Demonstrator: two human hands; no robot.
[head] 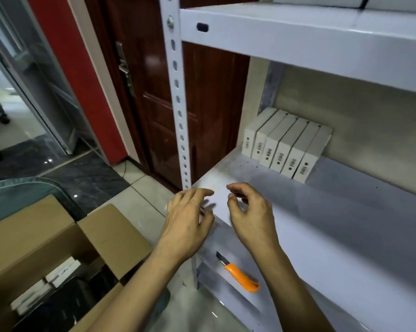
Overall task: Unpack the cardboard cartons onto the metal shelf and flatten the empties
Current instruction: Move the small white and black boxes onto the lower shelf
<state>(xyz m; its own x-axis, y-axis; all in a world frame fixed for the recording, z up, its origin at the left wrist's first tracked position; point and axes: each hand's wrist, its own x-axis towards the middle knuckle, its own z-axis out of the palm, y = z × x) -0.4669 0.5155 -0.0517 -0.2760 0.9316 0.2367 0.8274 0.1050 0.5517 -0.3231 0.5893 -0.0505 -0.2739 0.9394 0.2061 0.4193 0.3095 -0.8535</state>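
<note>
- Left hand [190, 219]: empty, fingers relaxed and slightly spread, palm down over the front left corner of the shelf [346, 224].
- Right hand [250, 216]: empty, fingers loosely curled, thumb and forefinger close together with nothing between them. It is just beside the left hand, over the same corner.
- Whether either hand touches the board cannot be told.
- Knife [240, 275]: orange handle, blade end pointing up-left. It lies on a lower grey board, left of my right forearm.
- Boxes [286, 144]: six white ones stand upright in a row, touching side by side, at the back left of the shelf. Barcoded ends face me. They are well apart from both hands.
- Post [178, 104]: perforated white upright at the shelf's left front corner, just beyond my left fingertips.
- Upper board [298, 39]: spans overhead.
- Carton [58, 248]: lower left, flaps open. White packs [63, 271] lie inside, beside dark contents I cannot identify.
- Door [154, 92]: dark brown, behind the post.
</note>
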